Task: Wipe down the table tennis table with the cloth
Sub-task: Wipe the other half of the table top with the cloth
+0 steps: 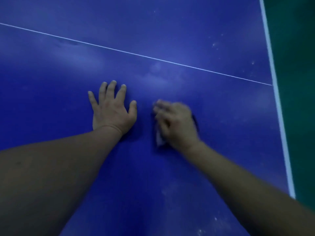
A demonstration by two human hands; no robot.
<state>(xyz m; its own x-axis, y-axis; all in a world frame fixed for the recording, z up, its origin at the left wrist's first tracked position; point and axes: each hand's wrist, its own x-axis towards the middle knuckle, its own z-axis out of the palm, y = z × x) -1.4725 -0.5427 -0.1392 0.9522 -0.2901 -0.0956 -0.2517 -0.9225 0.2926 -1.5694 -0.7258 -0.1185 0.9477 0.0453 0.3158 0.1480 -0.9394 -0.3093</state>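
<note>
Blue table tennis table [187, 31] surface is filling nearly the whole frame, with a thin white line [136, 54] running across it from the upper left down to the right. That line is meeting a broader white edge stripe [276, 92] that is running down the right side of the frame. Beyond the stripe, a dark green floor [296, 82] is showing along the right edge.

The left hand [112, 113] is lying flat on the table at centre left, palm down and fingers spread, gripping nothing. Just beside it, at the centre of the frame, the right hand [177, 123] is resting on the cloth [160, 139], which is lying on the table under it. Only a pale strip of the cloth is showing, at the hand's lower left. Motion blur is smearing this hand, so I cannot tell whether its fingers are curling round the cloth or only pressing on it.

Pale dusty specks [215, 44] are dotting the table in the upper right, and more are showing near the bottom edge. Both bare forearms are reaching in from the lower corners.
</note>
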